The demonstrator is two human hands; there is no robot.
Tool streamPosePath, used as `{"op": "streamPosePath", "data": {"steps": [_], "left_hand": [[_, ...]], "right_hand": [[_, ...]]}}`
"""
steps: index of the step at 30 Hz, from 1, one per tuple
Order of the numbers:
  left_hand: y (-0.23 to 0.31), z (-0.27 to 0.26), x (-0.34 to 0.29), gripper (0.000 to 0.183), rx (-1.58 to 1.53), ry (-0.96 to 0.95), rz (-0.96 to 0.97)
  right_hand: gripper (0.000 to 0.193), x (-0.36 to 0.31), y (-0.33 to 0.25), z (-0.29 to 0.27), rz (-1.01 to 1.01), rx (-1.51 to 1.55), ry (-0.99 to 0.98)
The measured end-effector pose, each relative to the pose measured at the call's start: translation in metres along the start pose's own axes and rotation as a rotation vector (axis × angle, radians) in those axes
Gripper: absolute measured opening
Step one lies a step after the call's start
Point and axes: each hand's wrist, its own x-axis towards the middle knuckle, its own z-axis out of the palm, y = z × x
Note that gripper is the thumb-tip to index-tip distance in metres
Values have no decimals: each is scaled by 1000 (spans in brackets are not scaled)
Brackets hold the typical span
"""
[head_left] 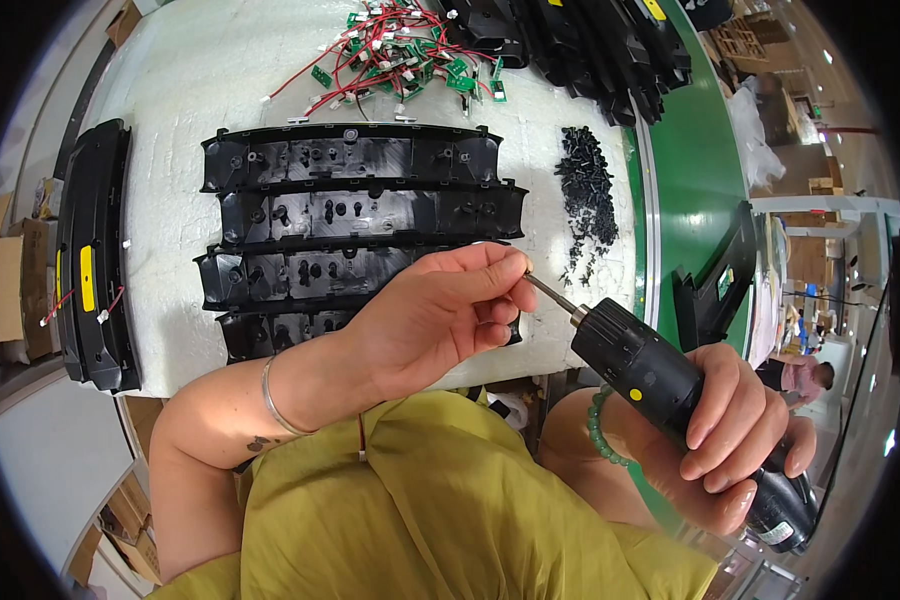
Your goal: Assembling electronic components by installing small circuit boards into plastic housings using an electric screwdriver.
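Note:
My right hand (735,440) is wrapped round a black electric screwdriver (640,365), tilted with its thin metal bit (552,293) pointing up and to the left. At the bit's tip, the thumb and index finger of my left hand (460,310) are pinched together; whatever lies between them is too small to make out. Below and behind the left hand, several long black plastic housings (360,215) lie in a stack of rows, hollow side up, on the white foam surface (170,200). Small black screws (585,185) are heaped to the right of the housings.
Green circuit boards with red wires (400,55) pile up at the far side. More black housings (590,50) lie at the far right, and others with yellow labels (95,260) at the left. A black part (715,285) rests on the green surface (695,180). A person (805,375) is in the background.

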Motion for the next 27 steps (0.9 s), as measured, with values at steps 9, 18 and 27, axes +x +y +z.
{"op": "streamPosePath", "data": {"steps": [9,18,27], "left_hand": [[-2,1,-6,12,-27,17,11],[2,6,-15,13,202,78,66],[7,-11,-67,13,599,170,218]], "right_hand": [[28,-4,-5,5,-25,-19,-11],[28,-5,1,7,-55,64,-55],[28,-10,15,16,30,57,-21]]}}
